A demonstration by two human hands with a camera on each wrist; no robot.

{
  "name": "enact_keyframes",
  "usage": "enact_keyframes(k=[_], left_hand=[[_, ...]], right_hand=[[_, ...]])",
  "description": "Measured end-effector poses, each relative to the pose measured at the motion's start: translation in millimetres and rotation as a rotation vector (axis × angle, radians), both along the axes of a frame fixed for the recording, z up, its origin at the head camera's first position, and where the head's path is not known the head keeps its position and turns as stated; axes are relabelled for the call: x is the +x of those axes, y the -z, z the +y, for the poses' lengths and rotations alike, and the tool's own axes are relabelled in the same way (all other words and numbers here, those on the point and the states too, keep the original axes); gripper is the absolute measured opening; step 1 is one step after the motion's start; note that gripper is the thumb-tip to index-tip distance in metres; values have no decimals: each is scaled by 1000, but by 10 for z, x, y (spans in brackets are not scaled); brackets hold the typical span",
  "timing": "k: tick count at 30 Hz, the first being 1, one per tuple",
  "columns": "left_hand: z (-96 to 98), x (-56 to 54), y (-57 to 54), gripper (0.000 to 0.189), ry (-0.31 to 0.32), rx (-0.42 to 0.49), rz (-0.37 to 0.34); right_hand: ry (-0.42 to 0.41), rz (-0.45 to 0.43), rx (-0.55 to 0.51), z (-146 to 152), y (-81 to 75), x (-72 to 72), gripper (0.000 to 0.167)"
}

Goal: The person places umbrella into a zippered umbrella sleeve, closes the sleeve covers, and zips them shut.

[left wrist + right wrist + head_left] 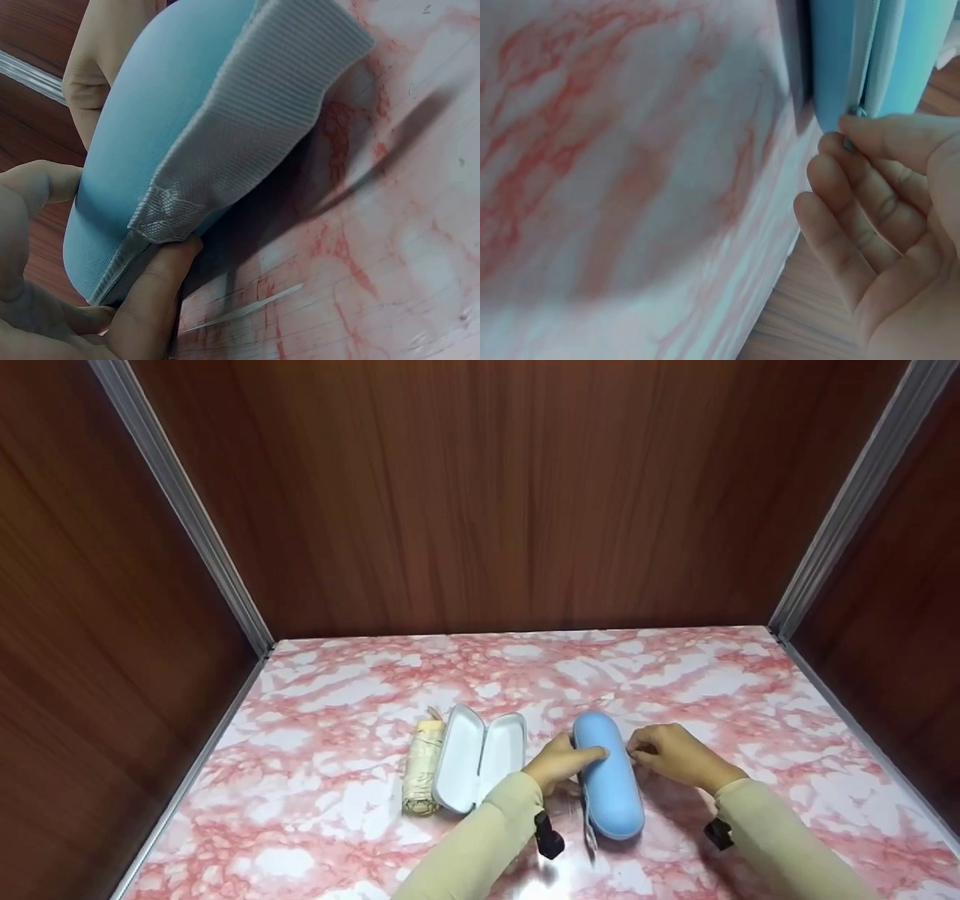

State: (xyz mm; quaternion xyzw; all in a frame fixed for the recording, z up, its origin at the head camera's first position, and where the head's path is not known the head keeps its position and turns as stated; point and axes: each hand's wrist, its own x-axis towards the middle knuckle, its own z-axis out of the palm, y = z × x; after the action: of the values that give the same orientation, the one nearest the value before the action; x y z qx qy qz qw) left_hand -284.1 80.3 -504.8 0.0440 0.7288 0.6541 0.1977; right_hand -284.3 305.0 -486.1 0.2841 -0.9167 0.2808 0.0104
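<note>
A long, rounded light-blue zippered case (611, 799) is held slightly tilted at the right of centre. My left hand (559, 763) grips its left side, the thumb over the top and fingers underneath. A ribbed grey fabric strap (247, 120) hangs along that side. At the case's right side, my right hand (681, 754) pinches a small zipper pull (848, 144) between thumb and index finger, the other fingers loosely bent. In the right wrist view the zipper (868, 60) shows a narrow gap between its pale edges above the pull.
Left of my left hand lies an opened white hard case (459, 761), its two halves spread. Against it rests a cream rolled bundle (421, 765) with a cord at its far end. The red-and-white marbled tabletop (322, 780) is bordered by dark wood panels (480, 495).
</note>
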Motion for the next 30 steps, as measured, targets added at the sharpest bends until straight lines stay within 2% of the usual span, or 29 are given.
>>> enact_keyframes(k=[7,13,23,30], left_hand=[[-14,1,1,52,-3,7,4],[-13,-5,5,53,5,8,4],[7,-1,4,56,-18,8,-6],[7,7,0,54,-15,12,0]], right_hand=[[-47,-66,-9,16,-36,26,14],[-51,-27,14,41,-38,62,13],[-80,5,17,56,-23,126,12],[-82,-34,36,63,-48,164,12]])
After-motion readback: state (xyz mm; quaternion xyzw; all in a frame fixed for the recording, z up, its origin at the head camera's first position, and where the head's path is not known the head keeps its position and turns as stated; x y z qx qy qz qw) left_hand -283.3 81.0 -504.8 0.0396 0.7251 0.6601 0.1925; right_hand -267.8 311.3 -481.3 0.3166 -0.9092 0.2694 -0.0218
